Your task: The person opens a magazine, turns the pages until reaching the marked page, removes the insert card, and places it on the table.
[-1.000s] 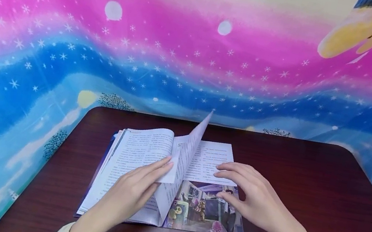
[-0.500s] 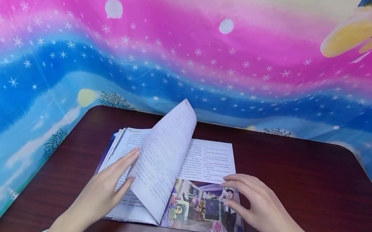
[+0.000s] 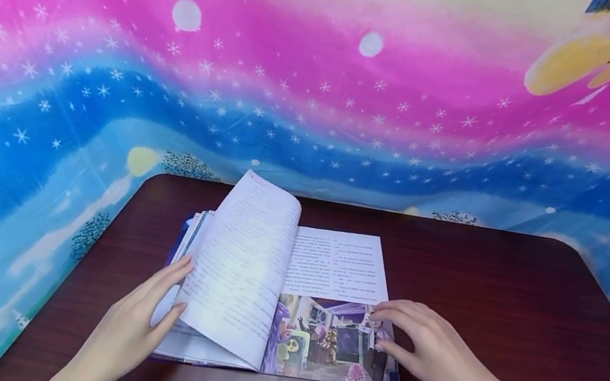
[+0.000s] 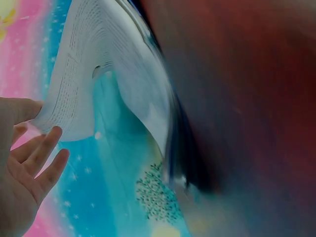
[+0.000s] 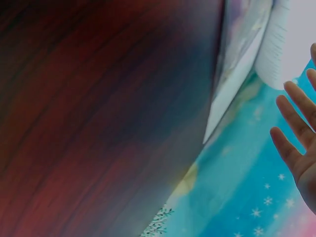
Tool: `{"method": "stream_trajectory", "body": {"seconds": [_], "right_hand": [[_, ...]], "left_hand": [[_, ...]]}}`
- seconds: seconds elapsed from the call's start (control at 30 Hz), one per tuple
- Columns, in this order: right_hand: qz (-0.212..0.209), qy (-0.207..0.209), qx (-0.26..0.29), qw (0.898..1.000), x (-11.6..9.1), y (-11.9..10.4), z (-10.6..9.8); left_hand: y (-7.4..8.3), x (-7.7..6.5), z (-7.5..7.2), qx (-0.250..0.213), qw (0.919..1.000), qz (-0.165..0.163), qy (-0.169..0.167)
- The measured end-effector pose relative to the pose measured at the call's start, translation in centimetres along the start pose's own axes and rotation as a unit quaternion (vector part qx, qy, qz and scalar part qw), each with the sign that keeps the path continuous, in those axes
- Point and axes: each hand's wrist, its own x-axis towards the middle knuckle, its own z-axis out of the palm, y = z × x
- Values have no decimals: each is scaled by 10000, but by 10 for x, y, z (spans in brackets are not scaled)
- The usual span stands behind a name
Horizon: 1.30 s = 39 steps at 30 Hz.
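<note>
An open book (image 3: pixel 337 264) lies on the dark wooden table, text at the upper right and a coloured cartoon picture below it. One raised page (image 3: pixel 243 261) curves over the book's left half, its free edge at my left hand (image 3: pixel 129 316). Thumb and fingertips pinch that edge; the left wrist view shows the page (image 4: pixel 74 89) meeting the thumb, the other fingers spread. My right hand (image 3: pixel 436 350) is at the book's right edge, fingertips over the picture and holding nothing. In the right wrist view the right hand's fingers (image 5: pixel 296 118) are extended and apart.
The dark red-brown table (image 3: pixel 508 288) extends around the book. Behind it hangs a pink and blue cloth (image 3: pixel 320 105) printed with snowflakes. More pages and a blue cover edge show under the book's left side.
My left hand has moved left and toward me, and the raised page has swung from near upright over to the left. The right hand has shifted slightly right and down.
</note>
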Motion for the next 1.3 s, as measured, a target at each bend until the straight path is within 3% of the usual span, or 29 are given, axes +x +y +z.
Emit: {"method": "stream_trajectory", "body": {"seconds": [0.23,0.33,0.53,0.73,1.3], "right_hand": [[113,-377,5,9992,-9,6,4],[150,-578,11,9982,-13,8,5],[448,-1036,41,9936,-21,9,6],[765,-1368,47,9876,-26,11,8],[995,-1727,242,9796,-30,12,10]], "left_hand": [[-9,-14,-8,255,9981,-92,-547],[-13,-20,-12,265,9956,-301,-845],[-18,-24,-15,449,9788,-1198,-1600],[-19,-25,-10,635,9649,-1536,-2031],[-38,-20,-5,834,9482,-1335,-2761]]}}
